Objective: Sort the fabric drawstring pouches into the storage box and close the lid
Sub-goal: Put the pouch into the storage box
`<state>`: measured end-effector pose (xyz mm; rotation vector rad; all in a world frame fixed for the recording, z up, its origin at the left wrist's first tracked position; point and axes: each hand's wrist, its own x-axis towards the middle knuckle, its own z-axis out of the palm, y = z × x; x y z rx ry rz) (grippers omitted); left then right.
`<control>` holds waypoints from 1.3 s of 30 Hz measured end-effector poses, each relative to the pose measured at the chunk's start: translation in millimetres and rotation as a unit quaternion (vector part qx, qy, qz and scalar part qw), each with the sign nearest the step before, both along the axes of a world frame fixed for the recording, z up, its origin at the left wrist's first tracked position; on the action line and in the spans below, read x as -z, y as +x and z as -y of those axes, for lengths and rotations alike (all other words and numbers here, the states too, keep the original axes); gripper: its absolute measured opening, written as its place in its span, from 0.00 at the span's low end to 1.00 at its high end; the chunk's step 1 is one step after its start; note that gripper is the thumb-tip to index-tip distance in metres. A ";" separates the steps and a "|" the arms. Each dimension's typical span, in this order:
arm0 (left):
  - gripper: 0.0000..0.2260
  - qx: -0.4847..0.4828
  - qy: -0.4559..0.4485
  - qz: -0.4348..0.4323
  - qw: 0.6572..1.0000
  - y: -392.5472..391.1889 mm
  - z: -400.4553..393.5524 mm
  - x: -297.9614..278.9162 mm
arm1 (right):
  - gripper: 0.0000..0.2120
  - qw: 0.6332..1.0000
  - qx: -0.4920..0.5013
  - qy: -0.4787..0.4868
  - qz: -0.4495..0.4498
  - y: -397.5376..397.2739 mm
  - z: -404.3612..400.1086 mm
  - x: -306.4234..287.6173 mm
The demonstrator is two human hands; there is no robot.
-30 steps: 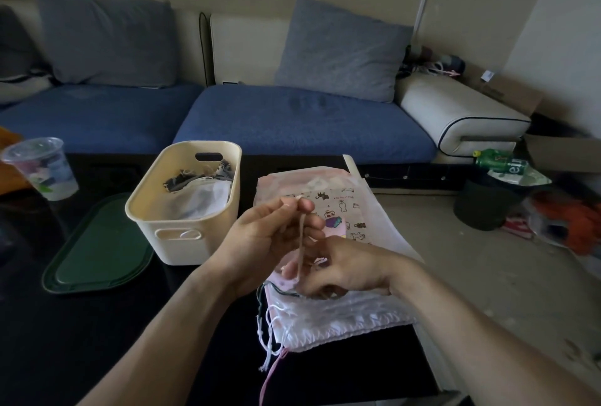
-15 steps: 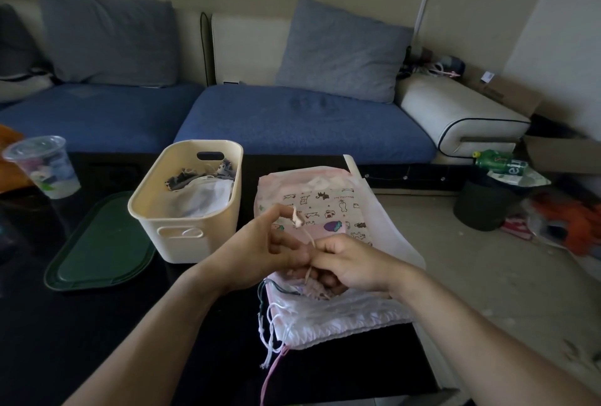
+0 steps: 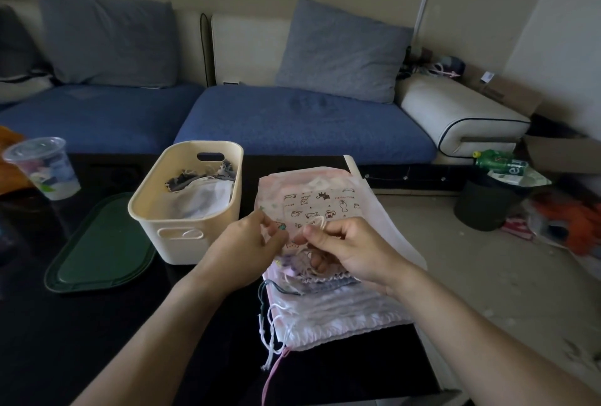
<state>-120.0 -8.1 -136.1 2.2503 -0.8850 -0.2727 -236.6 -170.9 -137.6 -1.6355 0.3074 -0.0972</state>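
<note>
Pouch cord pinched — right hand above stack.

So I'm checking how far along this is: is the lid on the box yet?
No, off. The green lid lies flat on the table left of the open box, whose pouches show from above.

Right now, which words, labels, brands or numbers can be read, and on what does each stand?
"e!!", roughly: partial white lettering on the green bottle; brand not readable.
Plastic cup: coloured print, too blurred to read.
Top pouch: animal print with tiny writing, unreadable.
Storage box, green lid: no text.
</note>
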 end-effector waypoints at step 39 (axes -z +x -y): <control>0.03 0.062 -0.114 -0.115 0.985 -30.6 16.1 -5.4 | 0.13 0.998 0.049 -0.042 0.022 2.2 -2.4 0.1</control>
